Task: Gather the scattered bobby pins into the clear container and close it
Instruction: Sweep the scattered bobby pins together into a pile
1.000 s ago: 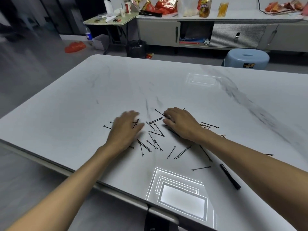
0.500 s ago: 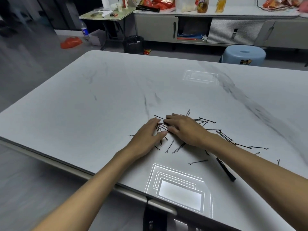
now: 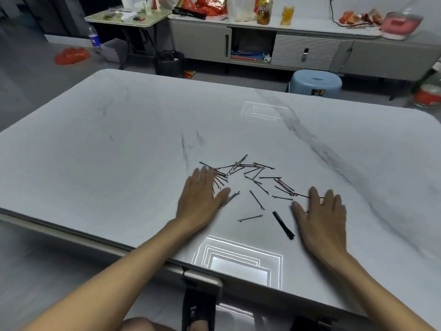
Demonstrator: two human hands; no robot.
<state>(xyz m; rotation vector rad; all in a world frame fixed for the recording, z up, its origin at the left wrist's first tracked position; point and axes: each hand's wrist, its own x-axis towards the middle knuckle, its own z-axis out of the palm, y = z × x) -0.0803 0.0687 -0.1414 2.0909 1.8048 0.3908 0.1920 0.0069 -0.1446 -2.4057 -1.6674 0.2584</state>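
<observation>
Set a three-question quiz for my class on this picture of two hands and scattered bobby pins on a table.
1. Fill the gap: the bobby pins lie loose on the ___.
2. True or false: the left hand is clenched in a fist.
3. Where does the thick black stick lie? A) under the left hand B) between the hands, nearer the right hand C) on the blue stool
Key: 1. table. 2. False: it lies flat with fingers straight. 3. B.
</observation>
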